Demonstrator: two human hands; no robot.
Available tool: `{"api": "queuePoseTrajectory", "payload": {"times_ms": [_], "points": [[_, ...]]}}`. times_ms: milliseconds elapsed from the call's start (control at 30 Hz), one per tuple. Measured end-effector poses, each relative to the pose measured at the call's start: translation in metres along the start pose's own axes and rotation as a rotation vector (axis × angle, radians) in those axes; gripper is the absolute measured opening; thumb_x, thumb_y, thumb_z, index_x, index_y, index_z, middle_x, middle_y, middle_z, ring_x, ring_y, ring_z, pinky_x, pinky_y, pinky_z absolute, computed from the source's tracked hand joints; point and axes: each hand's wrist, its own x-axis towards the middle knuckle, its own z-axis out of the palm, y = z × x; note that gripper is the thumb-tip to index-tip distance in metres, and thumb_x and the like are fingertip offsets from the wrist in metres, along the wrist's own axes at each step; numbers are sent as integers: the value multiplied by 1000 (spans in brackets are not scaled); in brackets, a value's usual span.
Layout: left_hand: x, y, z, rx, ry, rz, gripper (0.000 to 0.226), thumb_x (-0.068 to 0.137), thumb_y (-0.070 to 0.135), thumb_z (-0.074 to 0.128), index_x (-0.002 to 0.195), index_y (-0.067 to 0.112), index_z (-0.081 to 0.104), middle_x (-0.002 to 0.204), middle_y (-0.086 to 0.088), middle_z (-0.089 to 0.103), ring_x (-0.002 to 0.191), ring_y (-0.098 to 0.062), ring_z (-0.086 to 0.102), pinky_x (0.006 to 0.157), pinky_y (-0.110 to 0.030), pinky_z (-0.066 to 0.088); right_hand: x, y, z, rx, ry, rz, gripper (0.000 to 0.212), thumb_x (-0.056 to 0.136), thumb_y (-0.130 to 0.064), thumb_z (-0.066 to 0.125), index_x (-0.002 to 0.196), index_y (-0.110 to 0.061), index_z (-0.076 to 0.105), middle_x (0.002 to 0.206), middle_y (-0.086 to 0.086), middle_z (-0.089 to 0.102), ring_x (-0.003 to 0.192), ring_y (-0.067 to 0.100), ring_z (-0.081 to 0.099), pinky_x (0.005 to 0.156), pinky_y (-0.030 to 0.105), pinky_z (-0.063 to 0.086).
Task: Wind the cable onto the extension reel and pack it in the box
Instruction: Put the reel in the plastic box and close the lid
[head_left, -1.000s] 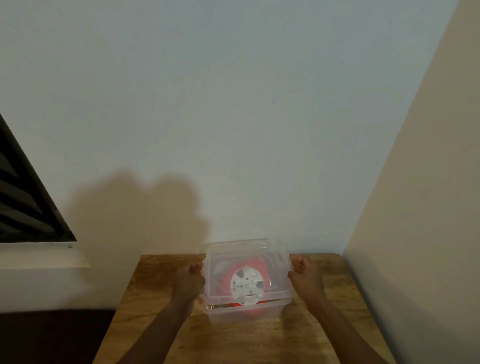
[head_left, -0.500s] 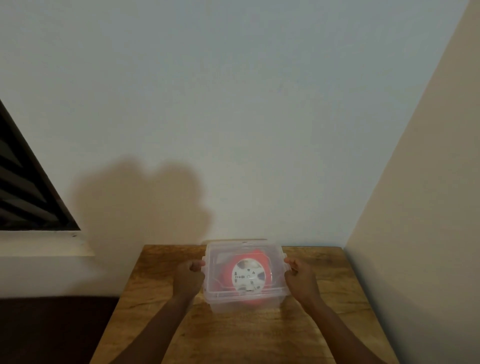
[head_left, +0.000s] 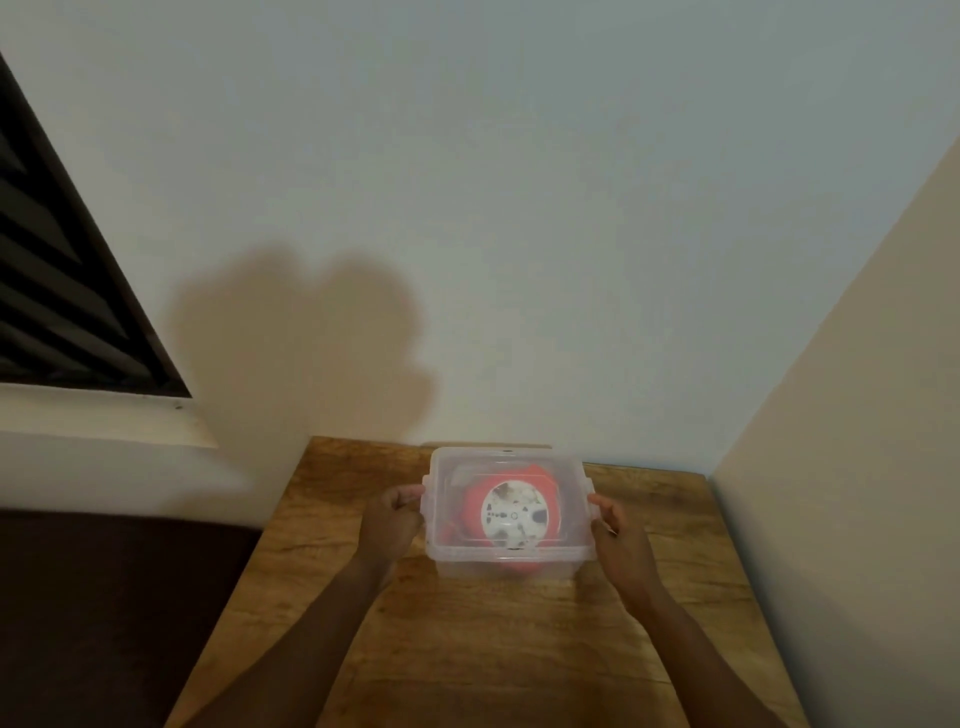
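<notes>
A clear plastic box (head_left: 452, 561) stands on the wooden table (head_left: 467, 649) near the back wall, with its clear lid (head_left: 566, 478) lying flat on top. Through the lid I see the red extension reel (head_left: 475, 499) with its white round socket face (head_left: 514, 514); the cable itself is not discernible. My left hand (head_left: 389, 525) grips the latch at the box's left side. My right hand (head_left: 621, 545) grips the latch at the right side.
The table sits in a corner: a pale wall behind it and a beige wall (head_left: 831, 467) close on the right. A dark louvred window (head_left: 62, 291) with a white sill lies to the left. Left of the table the floor is dark.
The lid, tilted up at the front a second ago, now lies flat on the box. Both hands have stayed at the box's sides, and the view has shifted slightly.
</notes>
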Motion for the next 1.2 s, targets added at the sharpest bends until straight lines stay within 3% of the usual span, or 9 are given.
{"api": "queuePoseTrajectory", "payload": {"times_ms": [200,300,367,467,633,767,967,1100,1200], "points": [[15,5,-5,-4,-53,-164,35,91,-12,63,117,11,60,109,-8,68,92,-22,70,71,-35,62,4,-6,2,20,4,48,27,100,-17,52,126,-22,59,110,-1,68,88,9,68,59,22,57],[19,11,-4,69,-72,-184,26,96,-9,58,112,11,63,102,-7,70,87,-23,71,59,-30,60,6,-6,2,-4,-4,81,30,99,-20,53,129,-21,55,110,0,68,86,13,70,62,29,61],[20,14,-1,162,-57,-149,19,97,-5,61,95,10,73,91,-6,73,78,-22,70,54,-29,58,9,-7,1,-13,-49,102,33,99,-20,52,132,-20,51,113,2,67,88,16,70,66,34,62],[23,16,4,254,5,-96,23,94,-2,63,78,8,76,85,-15,74,74,-28,65,64,-34,55,14,-13,-1,-37,-93,119,41,98,-18,52,138,-19,45,120,4,64,92,18,67,70,35,61],[23,11,2,77,-4,-266,9,96,7,68,94,16,70,108,-12,70,104,-34,66,79,-42,56,2,-16,6,84,-160,128,38,103,-34,42,139,-22,41,123,7,62,97,23,68,78,48,60],[25,13,0,50,-1,-311,14,95,5,70,108,10,70,115,-14,70,112,-37,66,85,-47,57,-9,-12,17,25,-40,93,43,103,-34,40,144,-21,38,129,9,60,105,28,65,84,53,57],[26,22,-9,-17,-60,-420,14,96,-1,66,109,3,71,109,-17,72,105,-38,69,93,-53,58,-13,-9,10,235,-180,140,45,104,-36,37,147,-30,27,131,5,57,104,23,67,79,49,59],[26,19,-9,-25,-60,-427,10,97,0,66,104,3,73,98,-13,73,87,-29,70,91,-53,58,-17,-8,12,273,-151,153,47,103,-37,38,148,-30,25,132,5,55,105,23,66,78,48,60],[26,20,-3,25,-57,-387,9,95,0,70,102,6,72,100,-12,72,93,-31,70,92,-54,59,-22,-7,14,301,-112,143,46,103,-35,40,147,-29,27,132,5,56,105,25,66,78,51,59]]}}
